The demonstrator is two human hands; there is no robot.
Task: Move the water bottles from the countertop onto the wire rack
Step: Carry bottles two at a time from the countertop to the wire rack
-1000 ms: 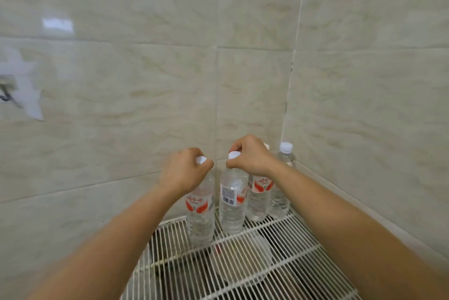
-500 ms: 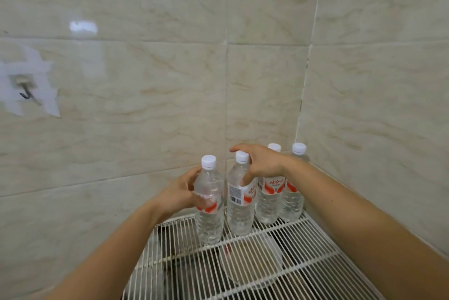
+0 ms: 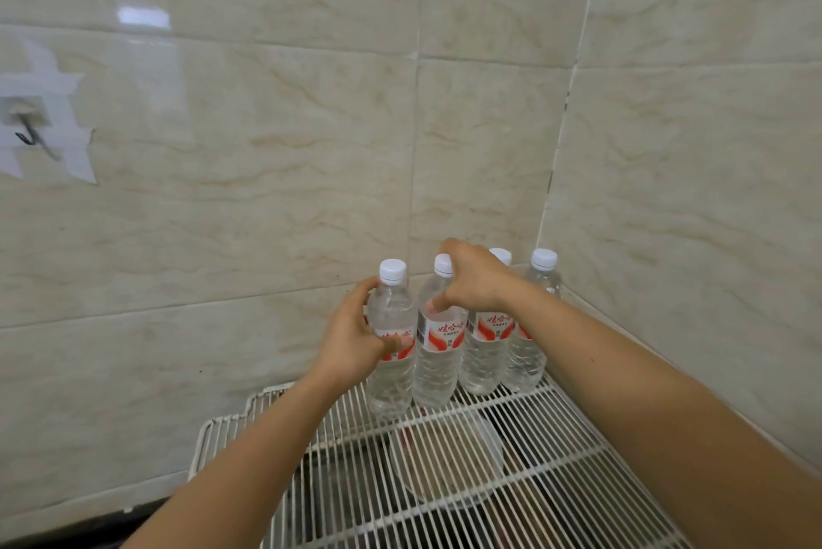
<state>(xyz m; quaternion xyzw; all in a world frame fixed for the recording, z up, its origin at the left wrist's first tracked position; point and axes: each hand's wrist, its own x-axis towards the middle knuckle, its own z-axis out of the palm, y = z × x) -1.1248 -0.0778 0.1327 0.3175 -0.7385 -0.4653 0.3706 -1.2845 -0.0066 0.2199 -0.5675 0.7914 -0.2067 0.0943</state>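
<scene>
Four water bottles stand in a row along the back of the wire rack, tucked toward the tiled corner. All upright, long axes vertical, white caps up.

Left hand: wrapped around the body of the leftmost bottle at label height, thumb across the front of the label, fingers curled round the far side. Closed on it. The bottle's base is on the wires directly below the grip; its cap is clear above the hand.

Right hand: draped over the shoulder of the second bottle, one fingertip pressing down the front near the top of the label, palm over the neck. The cap peeks out at the hand's left edge. Looks like a light steadying hold, but whether the fingers fully close behind the neck is hidden from here.

Third bottle sits just right of the right-hand grip, touching or nearly touching the second. Fourth bottle is nearest the corner, beyond the right wrist.

Under the rack, below and toward the person from both grips: a round translucent lid or bowl.

Judgement: both held bottles appear seated. Release means lifting each hand straight up or back along the vertical axis, without dragging sideways, as the row is tight and a nudge could topple neighbours.
</scene>
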